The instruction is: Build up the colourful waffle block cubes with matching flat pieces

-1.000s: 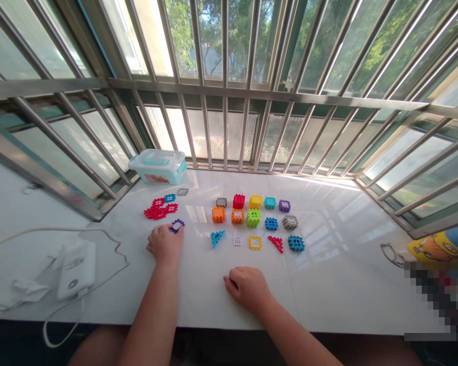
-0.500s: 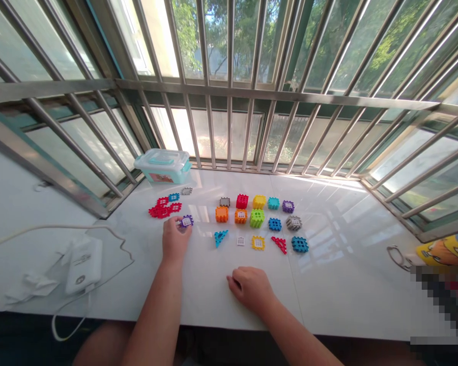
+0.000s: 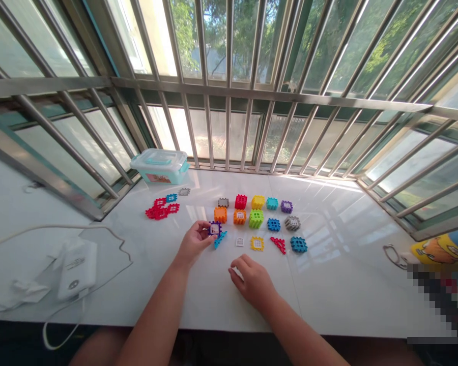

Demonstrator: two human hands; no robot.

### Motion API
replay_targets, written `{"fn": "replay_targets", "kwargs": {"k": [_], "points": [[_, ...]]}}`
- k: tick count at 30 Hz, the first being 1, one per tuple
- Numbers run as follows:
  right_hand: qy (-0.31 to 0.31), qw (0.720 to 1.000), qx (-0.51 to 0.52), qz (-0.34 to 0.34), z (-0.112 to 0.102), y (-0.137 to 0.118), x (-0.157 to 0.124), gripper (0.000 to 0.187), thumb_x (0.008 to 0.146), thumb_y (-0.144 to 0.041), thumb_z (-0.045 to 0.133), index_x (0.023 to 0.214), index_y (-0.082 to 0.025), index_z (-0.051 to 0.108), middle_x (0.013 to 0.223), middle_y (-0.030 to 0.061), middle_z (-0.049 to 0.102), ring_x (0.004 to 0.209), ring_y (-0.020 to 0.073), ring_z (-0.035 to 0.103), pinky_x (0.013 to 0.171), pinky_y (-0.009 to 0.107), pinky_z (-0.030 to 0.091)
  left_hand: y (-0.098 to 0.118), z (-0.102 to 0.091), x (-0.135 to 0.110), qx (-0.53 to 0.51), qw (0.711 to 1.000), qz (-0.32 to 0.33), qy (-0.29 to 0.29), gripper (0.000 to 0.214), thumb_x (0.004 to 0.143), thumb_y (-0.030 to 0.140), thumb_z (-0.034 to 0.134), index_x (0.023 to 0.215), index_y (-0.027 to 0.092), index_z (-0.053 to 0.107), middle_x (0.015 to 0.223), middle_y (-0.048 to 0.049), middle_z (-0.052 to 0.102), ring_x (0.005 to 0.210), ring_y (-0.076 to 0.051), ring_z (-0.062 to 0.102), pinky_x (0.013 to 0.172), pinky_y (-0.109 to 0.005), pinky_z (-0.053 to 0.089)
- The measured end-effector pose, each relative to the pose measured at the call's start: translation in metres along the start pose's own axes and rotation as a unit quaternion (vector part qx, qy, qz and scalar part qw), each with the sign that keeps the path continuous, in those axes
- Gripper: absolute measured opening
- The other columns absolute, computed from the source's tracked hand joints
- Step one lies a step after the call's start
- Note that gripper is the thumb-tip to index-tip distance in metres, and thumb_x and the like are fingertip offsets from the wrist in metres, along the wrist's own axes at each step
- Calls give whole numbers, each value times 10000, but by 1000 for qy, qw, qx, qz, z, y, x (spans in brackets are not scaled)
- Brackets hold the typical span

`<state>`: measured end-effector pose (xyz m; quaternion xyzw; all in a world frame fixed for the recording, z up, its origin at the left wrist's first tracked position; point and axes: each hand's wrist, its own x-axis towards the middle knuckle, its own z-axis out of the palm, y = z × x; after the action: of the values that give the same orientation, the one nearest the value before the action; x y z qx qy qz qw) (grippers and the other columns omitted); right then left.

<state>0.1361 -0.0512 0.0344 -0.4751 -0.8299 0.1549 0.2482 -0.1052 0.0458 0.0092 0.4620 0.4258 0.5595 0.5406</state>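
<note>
Between the thumb and fingers of my left hand is a purple square building block with a pale grid centre. It is held just above a blue triangular piece, partly overlapping it in view. My right hand is near the table's front, fingers curled loosely with thumb and fingertips apart, holding nothing. Beyond it lie a small white grid piece, a yellow square frame and a red triangular piece. An orange block stack stands just behind the purple block.
Several coloured block stacks, among them a green stack, stand in rows at centre. Red pieces lie loose on the left, before a lidded plastic box. A white power bank with a cable sits at left. Metal bars enclose the table.
My left hand has carried the purple block rightward from beside the red pieces to the blue triangle. My right hand has risen slightly and its fingers have loosened.
</note>
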Motion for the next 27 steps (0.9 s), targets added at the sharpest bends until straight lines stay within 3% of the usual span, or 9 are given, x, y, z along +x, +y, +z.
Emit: {"fn": "replay_targets", "kwargs": {"k": [3, 6, 9, 14, 17, 21, 23, 25, 27], "points": [[62, 997, -24, -28, -13, -6, 23, 212, 1053, -252, 569, 1253, -222, 632, 1272, 126, 682, 1134, 247, 652, 980, 365, 507, 1, 7, -4, 13, 999, -12, -51, 490, 709, 309, 944, 1085, 218, 645, 1006, -27, 732, 925, -191, 728, 847, -334, 603], [57, 994, -83, -47, -19, -12, 49, 410, 980, -269, 709, 1372, -216, 604, 1518, 184, 559, 1260, 327, 595, 1039, 489, 508, 0, 10, -6, 39, 991, 0, -125, 442, 734, 302, 931, 1089, 211, 683, 1069, -62, 744, 1024, -228, 724, 938, -380, 597], [19, 992, -112, -63, -22, -14, 68, 315, 945, -271, 768, 1243, -217, 681, 1446, 167, 624, 1201, 322, 621, 1002, 486, 532, 0, 9, -8, 60, 983, 15, -173, 427, 774, 308, 902, 1145, 205, 719, 1135, -97, 751, 1084, -256, 718, 1008, -423, 582], [-4, 990, -123, -65, -27, -16, 78, 166, 979, -276, 734, 1118, -190, 705, 1294, 145, 695, 1127, 288, 637, 965, 439, 545, 7, 5, -11, 39, 985, 15, -170, 476, 782, 308, 896, 1221, 217, 738, 1221, -124, 751, 1159, -290, 713, 1048, -455, 575], [1, 992, -106, -65, -32, -20, 81, 172, 966, -296, 754, 1087, -189, 693, 1242, 137, 699, 1102, 281, 632, 962, 425, 536, 16, 6, -15, 20, 985, -3, -169, 519, 787, 403, 889, 1243, 202, 746, 1256, -159, 744, 1189, -332, 702, 1061, -497, 561], [24, 995, -71, -66, -49, -21, 89, 215, 940, -233, 749, 1128, -202, 649, 1171, 104, 693, 1097, 275, 618, 970, 406, 522, 24, 5, -17, -51, 991, -10, -122, 877, 770, 804, 719, 1429, 231, 629, 1234, -182, 749, 1191, -380, 698, 1056, -567, 538], [39, 996, -50, -64, -69, -11, 94, 269, 938, -223, 730, 1184, -217, 620, 1150, 85, 684, 1097, 270, 617, 970, 402, 517, 23, -1, -12, -78, 994, -8, -79, 973, 778, 904, 587, 1502, 256, 538, 1172, -164, 765, 1151, -359, 715, 1019, -555, 551], [52, 996, -44, -58, -95, 10, 99, 317, 938, -233, 721, 1229, -227, 596, 1176, 83, 674, 1125, 274, 617, 986, 412, 508, 19, -12, -4, -90, 996, 7, -21, 838, 847, 848, 555, 1428, 245, 573, 1015, -121, 771, 1001, -298, 740, 915, -483, 586], [63, 995, -63, -39, -123, 43, 103, 354, 932, -234, 715, 1260, -236, 583, 1192, 87, 673, 1144, 277, 619, 1007, 425, 498, 13, -25, 8, -81, 994, 36, 65, 546, 907, 685, 621, 1188, 219, 663, 730, -25, 675, 706, -194, 673, 718, -350, 570]]}}
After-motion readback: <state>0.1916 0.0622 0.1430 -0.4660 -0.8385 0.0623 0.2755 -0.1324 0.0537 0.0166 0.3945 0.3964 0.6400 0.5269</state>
